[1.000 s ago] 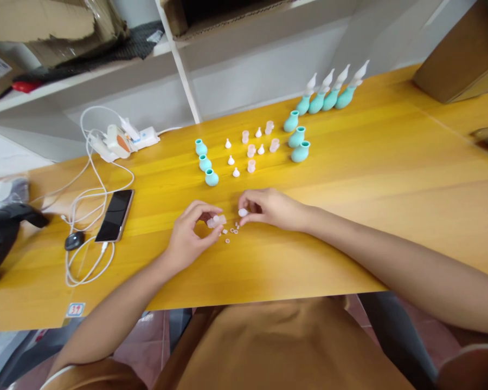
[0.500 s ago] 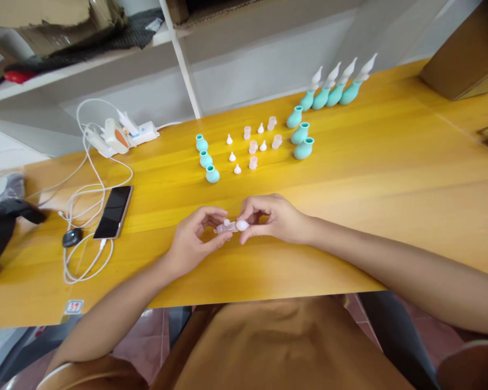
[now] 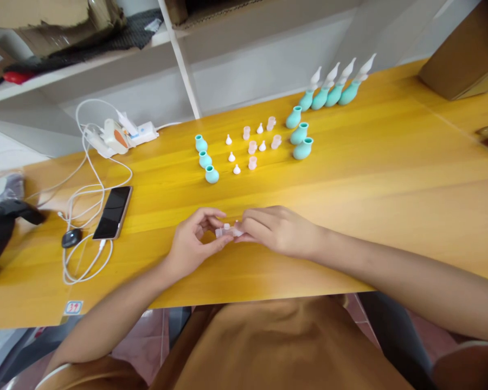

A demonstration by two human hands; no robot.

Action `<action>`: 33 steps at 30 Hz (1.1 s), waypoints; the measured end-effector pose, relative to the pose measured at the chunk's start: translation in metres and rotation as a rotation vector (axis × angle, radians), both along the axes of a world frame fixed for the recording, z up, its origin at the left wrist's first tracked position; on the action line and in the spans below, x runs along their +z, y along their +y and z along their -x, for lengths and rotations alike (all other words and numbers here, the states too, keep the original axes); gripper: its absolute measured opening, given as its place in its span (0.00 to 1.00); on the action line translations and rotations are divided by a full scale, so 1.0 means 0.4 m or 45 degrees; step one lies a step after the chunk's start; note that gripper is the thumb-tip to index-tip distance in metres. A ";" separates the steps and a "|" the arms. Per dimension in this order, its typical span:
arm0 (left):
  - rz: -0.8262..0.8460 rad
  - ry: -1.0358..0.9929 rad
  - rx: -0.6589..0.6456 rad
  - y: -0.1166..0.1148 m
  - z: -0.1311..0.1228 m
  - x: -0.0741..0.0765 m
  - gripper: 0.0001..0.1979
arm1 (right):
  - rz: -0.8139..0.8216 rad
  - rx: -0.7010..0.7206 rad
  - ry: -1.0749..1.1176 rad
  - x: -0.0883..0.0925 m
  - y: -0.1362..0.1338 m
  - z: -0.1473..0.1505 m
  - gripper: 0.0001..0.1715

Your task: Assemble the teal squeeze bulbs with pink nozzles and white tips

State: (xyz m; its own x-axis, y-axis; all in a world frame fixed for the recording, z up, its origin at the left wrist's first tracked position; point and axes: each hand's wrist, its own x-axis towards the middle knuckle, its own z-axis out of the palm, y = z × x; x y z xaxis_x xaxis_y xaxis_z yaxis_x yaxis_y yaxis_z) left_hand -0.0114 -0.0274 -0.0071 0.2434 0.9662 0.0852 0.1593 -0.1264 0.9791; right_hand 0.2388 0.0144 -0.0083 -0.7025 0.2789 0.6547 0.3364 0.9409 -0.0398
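Observation:
Near the table's front edge, my left hand (image 3: 189, 238) pinches a small translucent pink connector (image 3: 223, 232) between thumb and fingers. My right hand (image 3: 278, 228) is closed around the connector's right end, where a white nozzle piece showed earlier; its fingers now cover most of that piece. Beyond my hands stand three small teal bulbs (image 3: 212, 175), several white cone tips (image 3: 236, 169) and several pink connectors (image 3: 252, 163). Farther right are three open-necked teal bulbs (image 3: 303, 149), with several bulbs bearing white nozzles (image 3: 316, 77) behind them.
On the left lie a phone (image 3: 113, 212), tangled white cables (image 3: 90, 189) and a black round device (image 3: 71, 238). A power strip (image 3: 144, 132) with plugs sits by the shelf. A cardboard box (image 3: 463, 51) stands at the back right, and a black object (image 3: 8, 222) at the left edge.
My right hand has turned over and closed in on the connector's right end, so its fingers now hide the white nozzle piece. My left hand has kept its pinch almost in place.

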 end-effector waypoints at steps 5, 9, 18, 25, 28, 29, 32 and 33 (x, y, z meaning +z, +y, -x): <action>0.101 -0.085 0.024 0.001 -0.007 -0.005 0.22 | -0.312 -0.091 -0.061 0.025 -0.017 0.011 0.17; 0.197 -0.110 0.053 0.004 -0.007 -0.011 0.24 | -0.392 -0.074 -0.125 0.028 -0.018 0.011 0.17; 0.175 -0.126 0.041 0.007 -0.007 -0.021 0.23 | 0.011 0.071 0.043 -0.027 0.008 0.000 0.11; 0.075 -0.111 0.095 -0.001 -0.009 -0.016 0.23 | 0.408 0.167 0.323 -0.051 0.005 0.016 0.12; 0.051 -0.099 0.113 -0.004 -0.009 -0.015 0.24 | 0.517 0.166 0.381 -0.052 0.000 0.020 0.13; 0.048 -0.093 0.114 -0.005 -0.009 -0.015 0.24 | 0.542 0.160 0.396 -0.053 -0.002 0.021 0.14; 0.052 -0.074 0.117 -0.007 -0.010 -0.015 0.25 | 0.561 0.147 0.412 -0.054 -0.005 0.024 0.16; 0.054 -0.075 0.115 -0.007 -0.011 -0.014 0.24 | 0.544 0.150 0.408 -0.054 -0.005 0.024 0.16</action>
